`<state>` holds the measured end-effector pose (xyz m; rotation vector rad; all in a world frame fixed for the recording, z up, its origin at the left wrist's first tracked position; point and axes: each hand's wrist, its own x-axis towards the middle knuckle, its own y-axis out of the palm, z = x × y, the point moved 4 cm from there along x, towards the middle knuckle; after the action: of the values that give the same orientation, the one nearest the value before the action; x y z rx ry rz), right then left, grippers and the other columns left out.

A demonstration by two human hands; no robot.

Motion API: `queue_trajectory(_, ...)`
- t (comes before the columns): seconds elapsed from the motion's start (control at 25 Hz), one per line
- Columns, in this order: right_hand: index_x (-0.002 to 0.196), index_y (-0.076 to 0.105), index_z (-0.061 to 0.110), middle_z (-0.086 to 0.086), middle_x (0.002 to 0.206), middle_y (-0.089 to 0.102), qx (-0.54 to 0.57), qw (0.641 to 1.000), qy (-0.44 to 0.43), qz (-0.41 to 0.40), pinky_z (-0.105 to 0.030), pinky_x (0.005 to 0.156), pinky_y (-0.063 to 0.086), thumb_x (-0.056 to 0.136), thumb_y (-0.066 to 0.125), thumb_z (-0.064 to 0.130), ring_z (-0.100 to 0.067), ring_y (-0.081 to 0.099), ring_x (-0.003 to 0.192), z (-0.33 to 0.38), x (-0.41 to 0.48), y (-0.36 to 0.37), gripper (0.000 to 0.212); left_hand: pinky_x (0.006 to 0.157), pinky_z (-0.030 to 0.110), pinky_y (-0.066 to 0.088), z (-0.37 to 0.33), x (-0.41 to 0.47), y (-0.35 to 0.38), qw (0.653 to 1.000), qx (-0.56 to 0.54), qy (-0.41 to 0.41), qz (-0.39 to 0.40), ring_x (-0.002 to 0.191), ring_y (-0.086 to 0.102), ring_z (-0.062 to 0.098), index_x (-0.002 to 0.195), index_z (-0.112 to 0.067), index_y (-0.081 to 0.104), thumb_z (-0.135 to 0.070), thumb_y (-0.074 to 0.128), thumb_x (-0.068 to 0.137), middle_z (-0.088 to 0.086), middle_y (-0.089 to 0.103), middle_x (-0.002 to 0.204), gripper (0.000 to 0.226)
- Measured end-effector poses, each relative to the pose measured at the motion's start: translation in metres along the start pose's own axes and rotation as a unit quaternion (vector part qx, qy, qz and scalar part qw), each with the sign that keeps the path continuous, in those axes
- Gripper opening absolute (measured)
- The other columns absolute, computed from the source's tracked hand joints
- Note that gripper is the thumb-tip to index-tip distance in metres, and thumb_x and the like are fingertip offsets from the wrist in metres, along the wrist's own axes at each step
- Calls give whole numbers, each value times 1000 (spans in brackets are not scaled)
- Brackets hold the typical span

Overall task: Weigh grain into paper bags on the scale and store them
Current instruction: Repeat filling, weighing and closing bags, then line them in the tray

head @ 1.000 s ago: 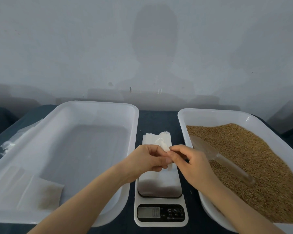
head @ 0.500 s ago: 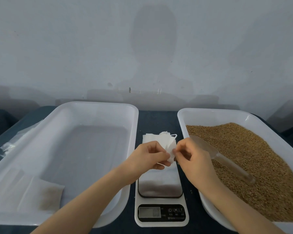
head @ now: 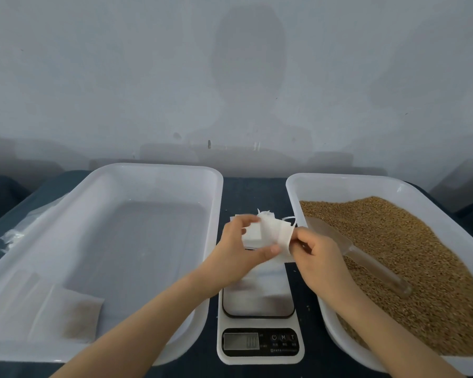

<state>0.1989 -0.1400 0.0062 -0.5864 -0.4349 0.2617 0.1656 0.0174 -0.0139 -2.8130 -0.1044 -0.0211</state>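
White paper bag (head: 275, 233), fingers (head: 272, 251) of left hand (head: 239, 252) and right hand (head: 318, 257) pinching it, hides the scale (head: 258, 300) partly.

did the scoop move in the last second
No: the scoop lies at the same spot in the grain, judged against the rim of the right tray.

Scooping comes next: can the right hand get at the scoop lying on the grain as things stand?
Probably yes. The scoop lies uncovered on the grain just beside the right hand, with nothing between; but that hand pinches the paper bag with the left hand and must let go first.
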Motion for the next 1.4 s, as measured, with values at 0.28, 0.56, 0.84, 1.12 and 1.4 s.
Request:
queue_trajectory(0.28,89,74,16,13,54,56,48,998,35,23,-11,46,34,90,55,6,1,46,47,-1,1,-4,21,92,44,53,4,3,-8,991,-107,-45,-66,102,65,25,115,-10,61,-13,65,89,6,70,106,27)
queue_trajectory(0.56,76,73,21,15,52,57,140,983,109,42,-11,45,37,85,64,25,1,47,45,-8,1,-5,14,87,39,55,-2,-1,-8,993,-78,-26,-83,94,67,25,103,-5,68,-26,57,94,10,71,97,25)
queue_trajectory(0.84,80,76,24,4,85,73,196,967,147,65,-48,84,55,88,59,22,-16,71,75,-10,3,-3,18,99,19,39,-15,-13,-10,978,59,110,-170,119,44,8,134,-28,38,-52,70,72,-11,45,126,73)
queue_trajectory(1.12,70,67,26,15,71,65,58,994,27,90,-15,59,47,85,58,15,-4,61,70,2,-1,2,20,105,42,28,-18,-15,17,896,336,281,-78,132,41,19,132,-17,51,-50,77,72,-1,54,132,74)
queue_trajectory(1.4,81,73,20,4,76,67,70,994,37,73,-37,70,56,89,59,27,-13,64,76,-2,0,4,17,103,37,26,-10,-9,16,924,323,200,-38,114,52,12,124,-23,50,-52,67,80,-9,61,120,55)
